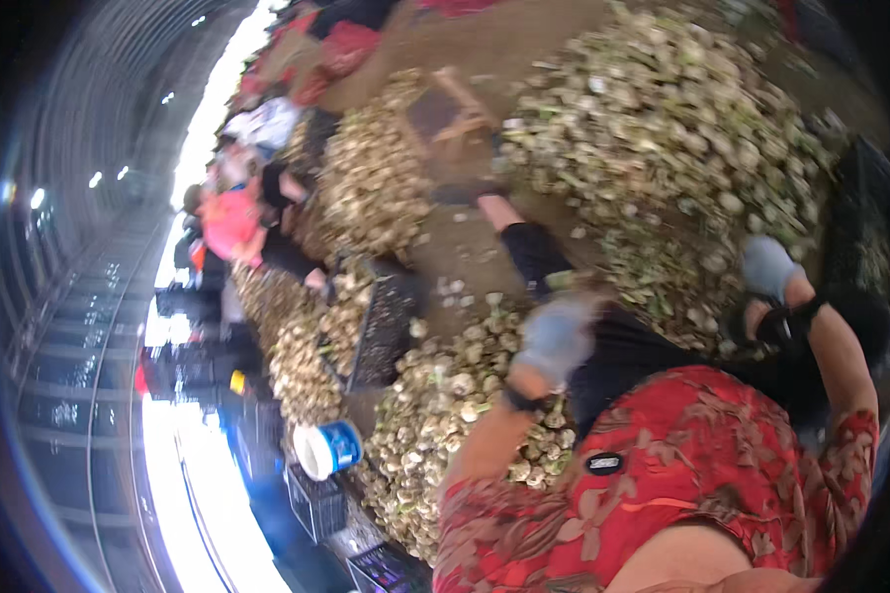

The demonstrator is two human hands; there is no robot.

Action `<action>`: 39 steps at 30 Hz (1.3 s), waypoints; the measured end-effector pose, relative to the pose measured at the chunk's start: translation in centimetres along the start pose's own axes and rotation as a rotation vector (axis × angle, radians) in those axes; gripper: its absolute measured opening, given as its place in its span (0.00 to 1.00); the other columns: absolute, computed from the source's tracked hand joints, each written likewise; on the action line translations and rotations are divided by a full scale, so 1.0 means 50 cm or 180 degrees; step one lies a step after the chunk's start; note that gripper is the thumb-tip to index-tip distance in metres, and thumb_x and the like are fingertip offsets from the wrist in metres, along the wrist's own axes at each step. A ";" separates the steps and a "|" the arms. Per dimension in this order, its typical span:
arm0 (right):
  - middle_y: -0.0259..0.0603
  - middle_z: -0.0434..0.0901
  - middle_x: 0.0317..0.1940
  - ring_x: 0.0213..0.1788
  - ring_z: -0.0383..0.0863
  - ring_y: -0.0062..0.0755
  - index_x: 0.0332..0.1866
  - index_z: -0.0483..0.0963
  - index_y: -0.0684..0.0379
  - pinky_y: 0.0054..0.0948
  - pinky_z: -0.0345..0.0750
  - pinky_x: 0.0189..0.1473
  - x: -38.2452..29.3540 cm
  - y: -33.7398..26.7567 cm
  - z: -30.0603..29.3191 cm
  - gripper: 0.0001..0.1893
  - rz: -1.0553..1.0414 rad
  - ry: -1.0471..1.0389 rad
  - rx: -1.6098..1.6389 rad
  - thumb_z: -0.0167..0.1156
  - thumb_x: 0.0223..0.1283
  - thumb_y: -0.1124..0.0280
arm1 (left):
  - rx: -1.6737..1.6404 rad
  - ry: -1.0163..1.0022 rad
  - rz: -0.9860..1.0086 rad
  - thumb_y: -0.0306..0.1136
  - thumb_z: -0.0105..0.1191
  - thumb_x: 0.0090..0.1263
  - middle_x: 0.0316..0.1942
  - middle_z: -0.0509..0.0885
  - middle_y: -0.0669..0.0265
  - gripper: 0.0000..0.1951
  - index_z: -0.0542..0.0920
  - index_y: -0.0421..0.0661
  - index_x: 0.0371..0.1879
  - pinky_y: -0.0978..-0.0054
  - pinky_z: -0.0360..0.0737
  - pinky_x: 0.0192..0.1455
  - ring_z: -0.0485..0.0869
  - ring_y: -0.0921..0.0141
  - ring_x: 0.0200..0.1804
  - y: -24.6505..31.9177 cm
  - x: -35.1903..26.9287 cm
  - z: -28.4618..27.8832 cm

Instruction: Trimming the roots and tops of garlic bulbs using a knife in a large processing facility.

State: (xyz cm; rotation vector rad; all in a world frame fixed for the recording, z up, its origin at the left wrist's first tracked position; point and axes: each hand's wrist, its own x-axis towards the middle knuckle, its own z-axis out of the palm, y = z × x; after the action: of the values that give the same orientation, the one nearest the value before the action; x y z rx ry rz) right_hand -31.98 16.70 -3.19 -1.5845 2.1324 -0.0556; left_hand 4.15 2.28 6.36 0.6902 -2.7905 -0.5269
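Observation:
My left hand (560, 337), in a pale grey-blue work glove with a dark band at the wrist, is blurred by motion over my dark-clothed thigh. A brownish-green blur lies at its fingertips, and I cannot tell whether it is held. My right hand (770, 267), also gloved, is near the large heap of garlic bulbs (660, 126), close to a dark sandal or shoe (767, 322). What its fingers hold, if anything, is hidden. More garlic bulbs (460, 385) lie beside my left forearm, many with short stalks.
Black plastic crates (389, 326) stand among the garlic on the left. A blue-and-white bucket (328, 448) is tipped on its side in this view. A wooden-edged box (452, 111) sits ahead. A person in pink (233, 219) sits at left. A dark crate or bag (868, 215) is at right.

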 end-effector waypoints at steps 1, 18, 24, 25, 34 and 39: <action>0.53 0.82 0.33 0.36 0.80 0.56 0.31 0.79 0.64 0.45 0.76 0.41 -0.004 -0.002 -0.034 0.11 0.0105 0.0272 0.0248 0.56 0.57 0.66 | 0.0087 -0.1052 -0.1322 0.27 0.54 0.53 0.47 0.83 0.56 0.22 0.79 0.50 0.51 0.59 0.79 0.51 0.82 0.55 0.48 -0.038 -0.048 -0.032; 0.33 0.76 0.24 0.24 0.75 0.19 0.33 0.72 0.64 0.20 0.73 0.28 0.033 -0.068 -0.343 0.10 0.0357 0.1007 0.4615 0.63 0.44 0.83 | -0.0204 0.0574 -0.1922 0.48 0.60 0.63 0.44 0.84 0.47 0.34 0.69 0.42 0.64 0.67 0.79 0.47 0.84 0.56 0.45 -0.274 0.507 0.244; 0.32 0.76 0.23 0.23 0.74 0.17 0.32 0.72 0.63 0.20 0.72 0.26 0.034 -0.027 -0.337 0.10 0.0870 0.0885 0.4662 0.63 0.43 0.82 | -0.0337 -0.0785 -0.2575 0.58 0.65 0.54 0.52 0.81 0.47 0.49 0.60 0.45 0.72 0.65 0.82 0.41 0.84 0.59 0.46 -0.344 0.704 0.348; 0.31 0.76 0.23 0.23 0.73 0.16 0.31 0.72 0.63 0.20 0.72 0.25 0.037 -0.026 -0.339 0.10 0.0964 0.0907 0.4845 0.64 0.42 0.81 | -0.0519 -0.0750 -0.2588 0.58 0.68 0.51 0.54 0.81 0.47 0.52 0.58 0.46 0.73 0.66 0.83 0.43 0.85 0.59 0.45 -0.347 0.707 0.356; 0.31 0.73 0.24 0.24 0.72 0.18 0.31 0.71 0.63 0.22 0.71 0.27 0.064 -0.008 -0.319 0.10 0.0813 0.0954 0.4856 0.63 0.43 0.82 | -0.0305 -0.1741 -0.2169 0.48 0.72 0.49 0.66 0.70 0.48 0.48 0.62 0.47 0.71 0.59 0.70 0.68 0.70 0.52 0.67 -0.110 0.615 0.382; 0.32 0.73 0.25 0.24 0.72 0.19 0.33 0.71 0.64 0.22 0.71 0.26 0.055 -0.025 -0.309 0.09 0.0635 0.0984 0.4826 0.60 0.45 0.84 | 0.0191 -0.1082 -0.1931 0.32 0.63 0.53 0.61 0.73 0.47 0.36 0.69 0.57 0.66 0.57 0.73 0.61 0.75 0.46 0.59 -0.091 0.537 0.453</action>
State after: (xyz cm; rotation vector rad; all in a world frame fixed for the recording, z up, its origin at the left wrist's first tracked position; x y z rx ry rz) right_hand -37.61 9.99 9.88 -0.4303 1.5398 -1.4920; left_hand -23.85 -7.95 -12.76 1.6165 -2.8716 -0.7201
